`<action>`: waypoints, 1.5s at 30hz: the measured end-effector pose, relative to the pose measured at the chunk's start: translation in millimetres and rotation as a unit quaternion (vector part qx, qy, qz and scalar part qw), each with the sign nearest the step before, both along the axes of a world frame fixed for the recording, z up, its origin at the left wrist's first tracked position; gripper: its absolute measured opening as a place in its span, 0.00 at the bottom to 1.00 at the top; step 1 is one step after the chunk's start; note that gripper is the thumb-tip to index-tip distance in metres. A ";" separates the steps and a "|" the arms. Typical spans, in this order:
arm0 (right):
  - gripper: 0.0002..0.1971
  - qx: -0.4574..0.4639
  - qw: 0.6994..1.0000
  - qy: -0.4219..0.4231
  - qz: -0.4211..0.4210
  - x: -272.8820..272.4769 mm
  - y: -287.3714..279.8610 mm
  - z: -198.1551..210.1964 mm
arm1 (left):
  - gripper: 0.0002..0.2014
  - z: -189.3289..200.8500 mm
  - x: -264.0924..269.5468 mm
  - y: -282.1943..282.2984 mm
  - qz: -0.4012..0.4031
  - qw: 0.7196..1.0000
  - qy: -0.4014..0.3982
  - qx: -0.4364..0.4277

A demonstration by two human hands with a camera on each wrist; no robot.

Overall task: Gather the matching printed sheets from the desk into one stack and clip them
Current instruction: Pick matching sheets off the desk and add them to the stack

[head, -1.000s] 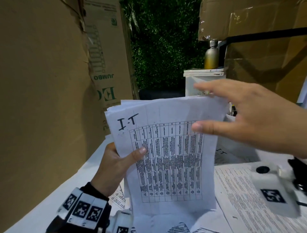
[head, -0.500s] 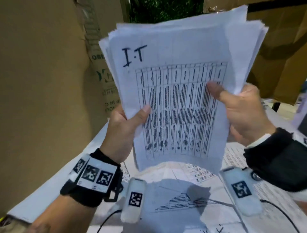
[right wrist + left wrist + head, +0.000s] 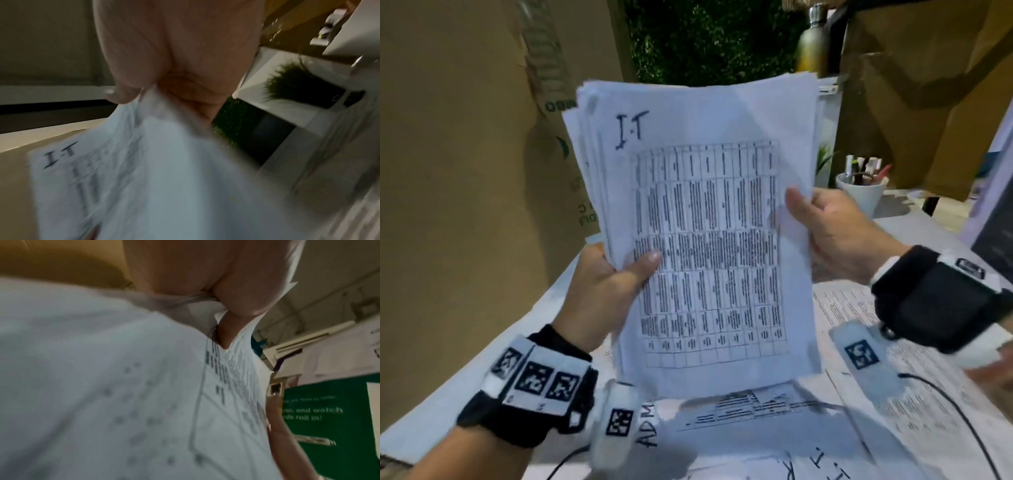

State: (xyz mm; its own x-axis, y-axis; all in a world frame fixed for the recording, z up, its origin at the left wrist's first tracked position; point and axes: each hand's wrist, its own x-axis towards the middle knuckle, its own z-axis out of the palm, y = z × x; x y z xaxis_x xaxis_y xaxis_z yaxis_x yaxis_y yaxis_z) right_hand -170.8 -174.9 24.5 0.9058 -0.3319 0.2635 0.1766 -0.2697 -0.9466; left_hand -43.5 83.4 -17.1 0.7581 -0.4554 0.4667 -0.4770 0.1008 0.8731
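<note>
A stack of printed sheets [image 3: 709, 222] headed "I.T", with a table of text on top, stands upright above the desk. My left hand [image 3: 613, 284] grips its left edge, thumb on the front page. My right hand [image 3: 825, 233] pinches the right edge, thumb in front and fingers behind. The sheets' left edges are fanned and uneven. In the left wrist view the stack [image 3: 123, 394] fills the frame under my left hand [image 3: 216, 288]. In the right wrist view my right hand [image 3: 164, 73] pinches the stack [image 3: 144, 178]. No clip is in view.
More printed sheets [image 3: 756, 411] lie spread on the white desk [image 3: 465, 387], some marked "ADM" and "I.T". A white cup of pens [image 3: 861, 188] stands at the back right beside a metal bottle [image 3: 810, 48]. Cardboard boxes [image 3: 465, 171] wall the left side. A cable [image 3: 945, 404] trails at right.
My right hand, reaching over the stack a second ago, has taken hold of its right edge. The stack rose high in view, then came back down somewhat.
</note>
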 end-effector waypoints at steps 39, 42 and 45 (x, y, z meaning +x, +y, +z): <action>0.27 -0.439 0.751 0.451 -0.200 0.8 -143.8 -47.8 | 0.50 -22.2 88.1 86.6 0.043 0.961 0.252 -0.109; 0.45 -0.498 0.778 0.366 -0.110 21.5 -111.2 -33.8 | 0.56 -20.8 88.0 77.2 0.054 0.961 0.249 -0.111; 0.51 -0.426 0.823 0.373 0.051 54.8 -72.9 -41.6 | 0.34 -16.5 79.2 58.0 0.035 0.966 0.234 -0.103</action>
State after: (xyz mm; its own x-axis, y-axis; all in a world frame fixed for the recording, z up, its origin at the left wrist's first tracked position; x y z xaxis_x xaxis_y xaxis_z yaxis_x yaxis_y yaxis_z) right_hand -116.0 -247.8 -17.1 0.9329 -0.2264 -0.2801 -0.3046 -0.9109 -0.2782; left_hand 35.6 141.5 -33.7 0.9336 -0.3297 0.1405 -0.0466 0.2769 0.9598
